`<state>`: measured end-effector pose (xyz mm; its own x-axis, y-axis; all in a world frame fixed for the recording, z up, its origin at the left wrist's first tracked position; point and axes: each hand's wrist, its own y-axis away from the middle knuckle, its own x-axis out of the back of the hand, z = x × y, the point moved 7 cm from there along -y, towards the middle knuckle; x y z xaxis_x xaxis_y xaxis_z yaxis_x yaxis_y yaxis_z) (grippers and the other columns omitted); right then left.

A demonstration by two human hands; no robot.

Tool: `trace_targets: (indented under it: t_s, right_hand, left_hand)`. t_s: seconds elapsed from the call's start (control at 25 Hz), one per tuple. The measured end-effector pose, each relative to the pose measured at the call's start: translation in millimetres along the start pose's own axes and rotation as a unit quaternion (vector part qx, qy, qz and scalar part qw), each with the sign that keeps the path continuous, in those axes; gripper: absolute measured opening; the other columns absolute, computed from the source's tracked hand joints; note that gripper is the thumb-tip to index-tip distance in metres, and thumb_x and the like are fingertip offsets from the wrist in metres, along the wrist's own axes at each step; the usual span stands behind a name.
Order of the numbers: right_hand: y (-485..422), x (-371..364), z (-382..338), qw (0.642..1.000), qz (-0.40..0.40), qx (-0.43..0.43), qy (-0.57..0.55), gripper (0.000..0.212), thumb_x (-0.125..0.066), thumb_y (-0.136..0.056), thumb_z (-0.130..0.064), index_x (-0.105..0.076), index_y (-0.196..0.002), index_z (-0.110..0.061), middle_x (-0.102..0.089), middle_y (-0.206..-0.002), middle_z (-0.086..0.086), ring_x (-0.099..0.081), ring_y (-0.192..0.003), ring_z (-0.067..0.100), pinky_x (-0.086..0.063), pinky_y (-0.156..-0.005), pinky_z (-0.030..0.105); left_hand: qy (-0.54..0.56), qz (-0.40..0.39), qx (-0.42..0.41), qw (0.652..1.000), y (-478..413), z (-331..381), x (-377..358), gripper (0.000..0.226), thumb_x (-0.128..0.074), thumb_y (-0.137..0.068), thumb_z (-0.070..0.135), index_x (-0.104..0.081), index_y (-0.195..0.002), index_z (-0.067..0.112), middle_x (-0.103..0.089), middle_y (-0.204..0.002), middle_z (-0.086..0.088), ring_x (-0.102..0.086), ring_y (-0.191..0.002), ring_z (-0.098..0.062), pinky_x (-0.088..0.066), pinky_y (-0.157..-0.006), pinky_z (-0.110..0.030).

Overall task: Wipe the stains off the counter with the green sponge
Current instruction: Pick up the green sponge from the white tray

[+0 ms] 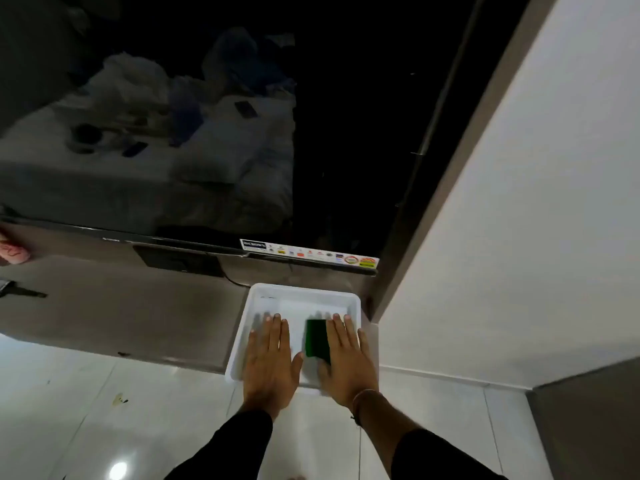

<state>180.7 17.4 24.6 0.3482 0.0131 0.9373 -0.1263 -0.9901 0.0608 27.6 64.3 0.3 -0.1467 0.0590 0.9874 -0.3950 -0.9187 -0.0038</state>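
- I see both hands stretched out flat, palms down, over a shallow white rectangular plastic tray [356, 299] that sits at the right end of the grey-brown worktop [114, 317].
- My left hand [272, 362] has its fingers [277, 332] straight and slightly spread, gripping nothing; they lie above the left half of the tray.
- My right hand [346, 362] is also flat with its fingers [341, 332] extended and close together, not curled around anything; a thin band circles that wrist.
- The dark green rectangular sponge [317, 339] lies inside the tray, between the two hands, just left of the right fingers and touching that hand's inner edge. Whether the right thumb presses on it I cannot tell, since the frame is blurred there.
- Beyond the fingertips stands a large black flat-screen television [311, 133], with a strip of stickers along its lower bezel.
- Far left of the left fingers, on the worktop, lie a pink cloth-like object [12, 252] and a dark flat item at the frame edge.
- Below the wrists is glossy white tiled floor [86, 410]; black sleeves cover both forearms.
- A white wall [519, 220] rises right of the right hand.
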Motion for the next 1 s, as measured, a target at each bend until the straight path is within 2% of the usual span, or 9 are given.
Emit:
trace_targets:
  t_s: [0.16, 0.28, 0.4, 0.52, 0.64, 0.76, 0.84, 0.92, 1.0]
  right_hand:
    - [-31, -49, -13, 0.995, -0.086, -0.028, 0.041, 0.086, -0.047, -0.094, -0.041, 0.008, -0.155, -0.016, 0.017, -0.160, 0.001, 0.012, -0.150, 0.027, 0.000, -0.122, 0.048]
    - [-45, -71, -9, 0.993, -0.101, -0.042, 0.049, 0.085, -0.046, -0.097, -0.043, 0.011, -0.154, -0.016, 0.020, -0.159, 0.000, 0.015, -0.149, 0.025, 0.006, -0.120, 0.043]
    - [-48, -85, -7, 0.993, -0.099, -0.056, 0.040, 0.080, -0.045, -0.100, -0.039, 0.010, -0.154, -0.016, 0.016, -0.162, 0.000, 0.010, -0.150, 0.024, 0.004, -0.119, 0.041]
    - [-47, -84, -6, 0.995, -0.082, -0.050, 0.036, 0.080, -0.048, -0.100, -0.035, 0.008, -0.155, -0.017, 0.016, -0.160, -0.001, 0.007, -0.151, 0.024, 0.002, -0.119, 0.041]
    - [-49, -59, -5, 0.996, -0.077, -0.046, 0.006, 0.074, -0.043, -0.102, -0.037, 0.005, -0.156, -0.021, 0.015, -0.159, -0.006, 0.011, -0.149, 0.019, 0.005, -0.119, 0.037]
    - [-37, -21, -3, 0.999, 0.000, -0.043, -0.021, 0.069, -0.045, -0.102, -0.020, -0.003, -0.156, -0.022, 0.007, -0.162, -0.005, 0.004, -0.150, 0.019, -0.005, -0.121, 0.040]
    - [-18, 6, 13, 0.997, 0.038, -0.070, -0.017, 0.071, -0.051, -0.099, -0.015, -0.010, -0.156, -0.021, -0.004, -0.163, -0.004, -0.002, -0.150, 0.019, -0.010, -0.119, 0.040]
    - [8, 31, 42, 0.993, 0.053, -0.102, -0.015, 0.071, -0.054, -0.098, -0.021, -0.012, -0.156, -0.021, -0.005, -0.161, -0.006, -0.002, -0.148, 0.018, -0.014, -0.118, 0.041]
    - [43, 60, 83, 0.989, 0.077, -0.124, -0.001, 0.079, -0.068, -0.087, -0.012, -0.024, -0.153, -0.017, -0.015, -0.159, -0.001, -0.019, -0.148, 0.024, -0.019, -0.114, 0.040]
  left_hand:
    - [-0.019, -0.024, -0.022, 0.999, -21, -18, -16, 0.080, -0.026, -0.103, 0.056, -0.032, -0.160, 0.000, -0.020, -0.171, -0.025, -0.009, -0.160, -0.042, -0.009, -0.125, -0.057]
    - [0.000, -0.045, -0.032, 0.998, -31, -20, -30, 0.078, -0.027, -0.104, 0.055, -0.031, -0.161, 0.002, -0.021, -0.171, -0.025, -0.010, -0.160, -0.042, -0.014, -0.123, -0.059]
    - [0.015, -0.034, -0.034, 0.999, -36, -24, -35, 0.076, -0.031, -0.103, 0.052, -0.039, -0.158, 0.001, -0.028, -0.168, -0.024, -0.020, -0.157, -0.042, -0.008, -0.123, -0.051]
    - [0.026, -0.021, -0.038, 0.999, -39, -23, -33, 0.074, -0.033, -0.103, 0.051, -0.041, -0.157, 0.002, -0.031, -0.167, -0.023, -0.023, -0.156, -0.041, -0.003, -0.123, -0.047]
    - [0.015, -0.028, -0.054, 0.998, -39, -17, -28, 0.076, -0.030, -0.102, 0.052, -0.038, -0.158, 0.001, -0.030, -0.168, -0.025, -0.021, -0.157, -0.042, -0.010, -0.124, -0.054]
    - [-0.004, -0.039, -0.080, 0.996, -39, 4, -15, 0.079, -0.029, -0.100, 0.054, -0.043, -0.156, -0.001, -0.034, -0.165, -0.025, -0.026, -0.155, -0.042, -0.013, -0.123, -0.061]
    - [0.001, -0.047, -0.116, 0.992, -38, 37, -4, 0.080, -0.029, -0.100, 0.056, -0.046, -0.154, 0.000, -0.039, -0.163, -0.024, -0.034, -0.152, -0.042, -0.010, -0.123, -0.056]
    - [0.009, -0.054, -0.152, 0.987, -35, 80, 5, 0.081, -0.025, -0.103, 0.059, -0.047, -0.154, 0.001, -0.043, -0.162, -0.023, -0.038, -0.150, -0.043, -0.004, -0.123, -0.053]
    - [0.007, -0.051, -0.192, 0.980, -28, 139, 14, 0.082, -0.018, -0.106, 0.060, -0.049, -0.153, 0.000, -0.044, -0.162, -0.023, -0.039, -0.149, -0.043, -0.002, -0.124, -0.053]
